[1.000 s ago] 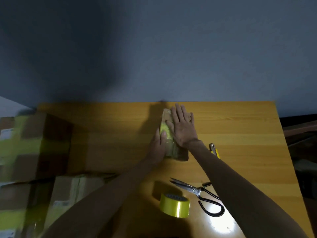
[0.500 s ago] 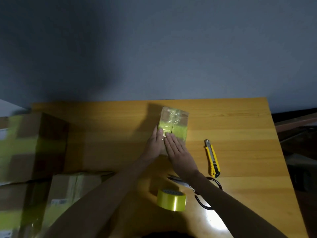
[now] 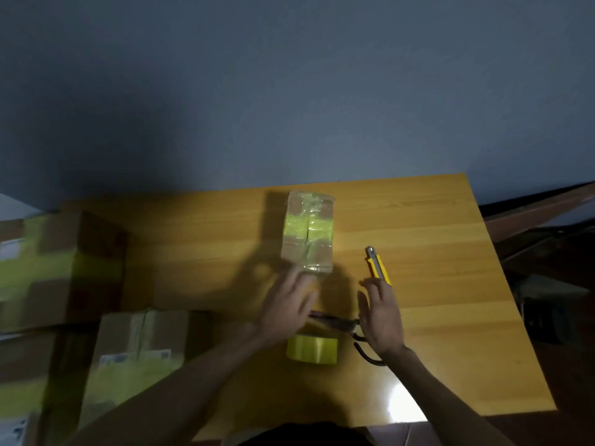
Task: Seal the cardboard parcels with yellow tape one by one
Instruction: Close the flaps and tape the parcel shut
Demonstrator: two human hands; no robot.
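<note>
Lying lengthwise near the middle of the wooden table (image 3: 434, 284), the small cardboard parcel (image 3: 306, 252) is shown with a band of yellow tape (image 3: 307, 228) laid across its centre seam, so that the 2 flaps are bridged and held shut. Shiny clear film is seen over its far and near ends.

Nothing is held by either hand. The left hand (image 3: 286, 309) is spread, fingers straight and slightly apart, with its fingertips at the parcel's near end; because of motion blur it cannot be told whether the cardboard is touched. The right hand (image 3: 381, 320) is turned edge-on, fingers extended and relaxed, apart from the parcel and just beside the near end of the yellow utility knife (image 3: 377, 264).

The yellow tape roll (image 3: 311, 349) is set on its side close to the person, between the 2 forearms, and the scissors (image 3: 335, 321) are laid just behind it, partly hidden under the right hand. This placement is judged to be deliberate: roll and cutters are kept within easy reach of both hands, while the parcel is worked farther out.

At the left edge, larger cardboard boxes (image 3: 138, 349) crossed by yellow bands are stacked off the working area; these are judged to be sealed. The small parcel's cross strip is judged complete.
</note>
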